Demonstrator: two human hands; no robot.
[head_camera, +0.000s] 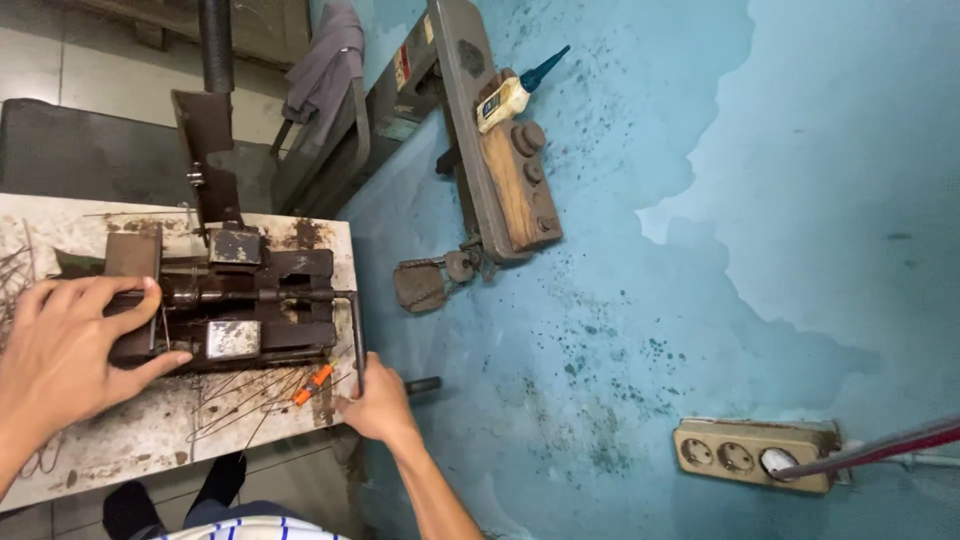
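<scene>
Our left hand (60, 350), fingers spread, presses the vise (235, 310) on the bench (150, 430); right hand (375, 405) fingers clamp its handle (357, 340) at the bench's edge.

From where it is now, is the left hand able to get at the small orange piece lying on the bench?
Probably yes. The left hand rests on the rusty vise, and the orange piece lies uncovered among thin wires on the bench in front of it. Only the right hand is close beside it.
</scene>
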